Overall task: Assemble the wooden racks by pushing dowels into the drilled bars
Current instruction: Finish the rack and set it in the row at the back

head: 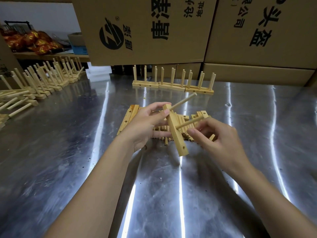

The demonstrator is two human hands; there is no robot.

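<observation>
my left hand (145, 124) holds a drilled bar (175, 134) by its upper end, fingers (158, 105) and thumb wrapped round it, so it hangs tilted over the surface (68, 152), its lower end close to the metal. one dowel (183, 101) is stuck in near the top and points up and away to the right. my right hand (217, 141) has its fingers curled round the outer end of a second dowel (189, 123), whose other end meets the bar's middle. under both hands lies a pile (130, 115) of loose dowels and bars. finished racks (173, 83) stand behind it, more racks (42, 81) line the left, and big cardboard boxes (145, 28) stand at the back.
</observation>
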